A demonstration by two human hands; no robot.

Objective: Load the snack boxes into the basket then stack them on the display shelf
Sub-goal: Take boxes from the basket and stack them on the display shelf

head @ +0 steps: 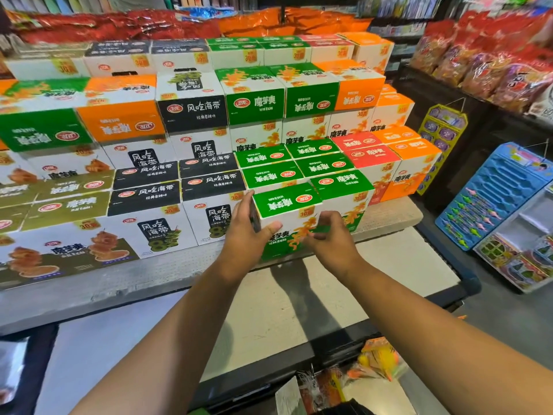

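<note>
Head view: the left hand (247, 235) clasps the near-left corner of a green-topped snack box (287, 205), its thumb pressed on the white front face and its fingers wrapped round the left side. The right hand (329, 238) lies against the front-right of the box with its fingers curled; I cannot tell whether they pinch the carton or only touch it. The box stands upright at the near edge of the display shelf (134, 280), between a black-topped box (209, 202) on its left and a neighbouring green box (344, 187) close on its right. Its top runs longer left to right, straight ahead of both wrists, and the left hand looks to have the surer hold. The cartons are glossy printed cardboard, square-edged and stiff, and the shelf is a pale, matte, perforated board, so the box should slide easily. No basket can be made out.
</note>
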